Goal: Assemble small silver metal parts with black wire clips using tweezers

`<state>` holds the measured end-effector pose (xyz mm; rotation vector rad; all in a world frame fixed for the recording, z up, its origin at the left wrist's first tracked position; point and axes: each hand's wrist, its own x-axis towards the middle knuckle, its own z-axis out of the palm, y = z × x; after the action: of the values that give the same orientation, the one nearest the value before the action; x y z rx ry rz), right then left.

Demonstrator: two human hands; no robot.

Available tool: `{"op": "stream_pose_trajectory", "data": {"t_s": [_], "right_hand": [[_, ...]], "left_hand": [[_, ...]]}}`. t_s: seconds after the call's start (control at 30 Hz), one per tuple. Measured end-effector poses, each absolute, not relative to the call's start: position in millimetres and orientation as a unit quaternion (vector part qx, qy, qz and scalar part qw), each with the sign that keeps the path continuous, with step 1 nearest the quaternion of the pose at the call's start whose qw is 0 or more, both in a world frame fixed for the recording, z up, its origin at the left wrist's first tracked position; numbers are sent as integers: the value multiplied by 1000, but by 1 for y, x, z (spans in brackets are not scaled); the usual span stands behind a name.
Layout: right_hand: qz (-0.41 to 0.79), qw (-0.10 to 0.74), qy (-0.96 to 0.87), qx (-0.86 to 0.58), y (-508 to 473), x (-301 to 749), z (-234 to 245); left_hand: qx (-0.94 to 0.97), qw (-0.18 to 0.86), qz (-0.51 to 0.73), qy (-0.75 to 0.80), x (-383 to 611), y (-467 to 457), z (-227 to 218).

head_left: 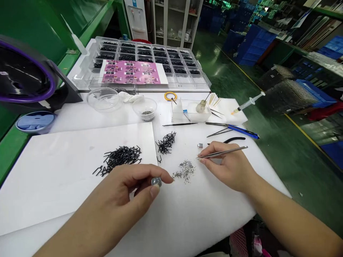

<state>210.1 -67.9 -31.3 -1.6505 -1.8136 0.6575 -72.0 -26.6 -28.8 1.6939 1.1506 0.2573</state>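
My left hand pinches a small shiny metal part between thumb and fingers, just left of a scatter of tiny grey metal bits. My right hand grips silver tweezers whose tips point left above that scatter. A small metal block lies beside my right fingers. Two heaps of black plastic clips rest on the white pad, a large heap on a paper sheet and a smaller heap to its right.
At the back stands a clear compartment tray of black parts under a pink sheet. Glass dishes, a tape ring, a small clear box, spare tweezers, a blue pen and a syringe lie around. The table edge drops off on the right.
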Motion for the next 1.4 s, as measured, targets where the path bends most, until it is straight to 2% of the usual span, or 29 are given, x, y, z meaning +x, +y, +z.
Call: {"op": "stream_pose_trajectory", "data": {"t_s": [0.37, 1.03, 1.27, 1.4], "right_hand": [[181, 296, -732, -586, -69, 210, -34], [194, 292, -724, -593, -68, 210, -32], [194, 270, -722, -607, -68, 212, -33], [248, 328, -691, -595, -76, 207, -13]], "left_hand": [[742, 451, 68, 492, -62, -23, -31], [753, 453, 56, 473, -60, -24, -24], [747, 485, 56, 452, -53, -21, -16], [730, 507, 57, 454, -52, -22, -11]]}}
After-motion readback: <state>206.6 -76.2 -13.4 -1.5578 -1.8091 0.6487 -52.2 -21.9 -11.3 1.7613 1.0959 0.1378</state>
